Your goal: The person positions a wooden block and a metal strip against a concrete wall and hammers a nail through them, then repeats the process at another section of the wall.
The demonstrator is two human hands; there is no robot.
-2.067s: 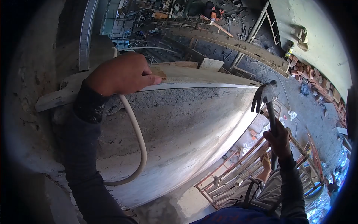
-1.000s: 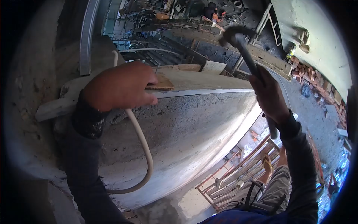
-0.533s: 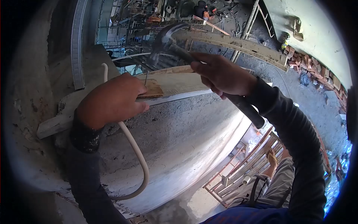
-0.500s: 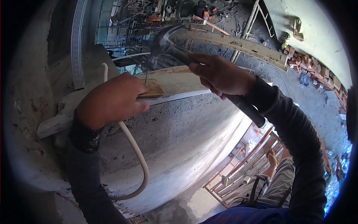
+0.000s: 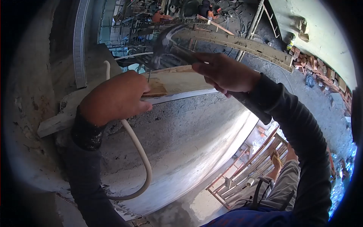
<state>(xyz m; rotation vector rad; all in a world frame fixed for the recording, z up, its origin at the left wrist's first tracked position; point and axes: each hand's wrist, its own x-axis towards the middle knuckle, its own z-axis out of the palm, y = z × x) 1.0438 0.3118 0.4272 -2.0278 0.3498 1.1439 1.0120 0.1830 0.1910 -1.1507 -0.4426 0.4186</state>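
My right hand [image 5: 228, 73] is wrapped round the handle of a claw hammer [image 5: 163, 43], whose head hangs just above a thin nail [image 5: 149, 76]. The nail stands upright at a small brown wood piece [image 5: 156, 87] on top of a long pale wooden board [image 5: 181, 81]. Over the board lies my left hand [image 5: 113, 99], thumb at the near edge and index finger beside the nail and brown piece. Its other fingers are hidden behind the hand. A cream flexible hose [image 5: 140, 151] loops out below my left wrist, with its free end [image 5: 107, 70] sticking up behind the hand.
Below the board runs a rough concrete wall [image 5: 181, 132]. A metal channel [image 5: 80, 45] stands upright at left. Far below are a long beam [image 5: 234, 41], a brick pile [image 5: 317, 68] and a crouching person [image 5: 211, 14]. A slatted wooden platform [image 5: 245, 174] lies by my legs.
The hammer has shifted very slightly, its handle end tipping a little lower, with its head still over the nail. My left hand has barely moved at the board.
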